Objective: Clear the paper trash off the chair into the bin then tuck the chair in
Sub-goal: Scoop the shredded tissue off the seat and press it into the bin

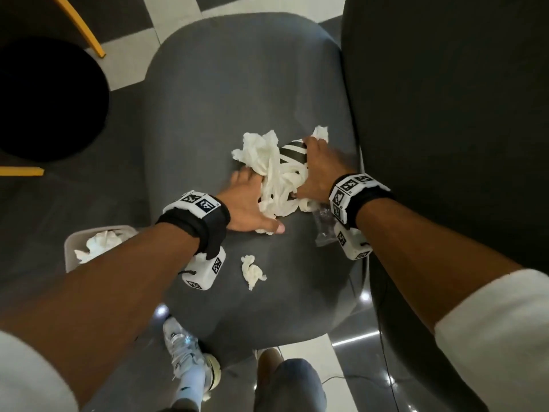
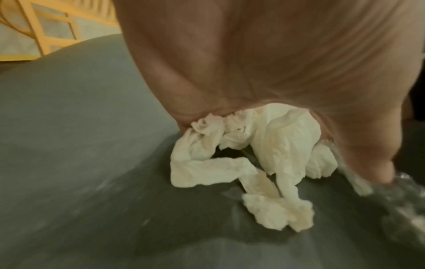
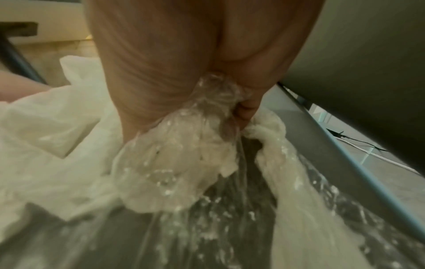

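Observation:
A heap of crumpled white paper trash lies on the grey chair seat, with a black-and-white striped piece in it. My left hand digs into the heap's left side; its fingers are buried in tissue and the thumb lies along the seat. My right hand grips the right side, closed round tissue and a clear plastic wrapper. One small crumpled tissue lies apart, nearer me on the seat. The bin stands on the floor at lower left, with white paper inside.
A large dark upholstered surface rises right beside the seat on the right. A black round object and yellow wooden legs are at the far left. My shoe and knee are at the seat's near edge. Thin cables run over the glossy floor.

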The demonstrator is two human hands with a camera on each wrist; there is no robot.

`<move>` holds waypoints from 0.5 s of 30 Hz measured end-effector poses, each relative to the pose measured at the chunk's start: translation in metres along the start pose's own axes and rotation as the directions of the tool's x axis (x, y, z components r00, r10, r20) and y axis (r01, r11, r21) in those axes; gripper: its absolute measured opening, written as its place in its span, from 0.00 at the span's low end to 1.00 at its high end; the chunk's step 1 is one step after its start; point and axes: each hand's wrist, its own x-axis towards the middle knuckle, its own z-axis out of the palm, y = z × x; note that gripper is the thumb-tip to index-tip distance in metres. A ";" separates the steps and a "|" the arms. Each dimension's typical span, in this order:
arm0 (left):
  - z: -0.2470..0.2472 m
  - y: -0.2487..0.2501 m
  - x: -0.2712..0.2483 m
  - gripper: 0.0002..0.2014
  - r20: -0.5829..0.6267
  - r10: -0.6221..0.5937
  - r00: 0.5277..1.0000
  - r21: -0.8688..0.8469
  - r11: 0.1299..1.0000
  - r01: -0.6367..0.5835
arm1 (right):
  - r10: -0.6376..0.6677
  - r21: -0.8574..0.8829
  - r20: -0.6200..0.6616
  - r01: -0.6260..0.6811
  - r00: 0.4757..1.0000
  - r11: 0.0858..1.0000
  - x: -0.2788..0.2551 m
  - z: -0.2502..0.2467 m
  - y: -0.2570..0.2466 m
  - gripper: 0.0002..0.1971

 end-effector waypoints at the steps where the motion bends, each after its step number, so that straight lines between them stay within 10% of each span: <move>1: 0.005 -0.003 -0.008 0.67 0.019 0.012 1.000 0.057 0.998 -0.013 | -0.001 0.009 0.030 0.001 1.000 1.000 -0.005 0.006 -0.003 0.60; 11: 0.044 -0.024 -0.061 0.53 0.042 0.189 0.981 0.505 0.843 -0.184 | 0.020 0.172 0.103 -0.038 0.995 0.984 -0.046 0.031 -0.018 0.43; 15: 0.063 -0.036 -0.067 0.35 -0.077 0.155 0.985 0.311 0.942 -0.124 | 0.028 0.219 0.176 -0.067 0.984 0.973 -0.067 0.049 -0.033 0.47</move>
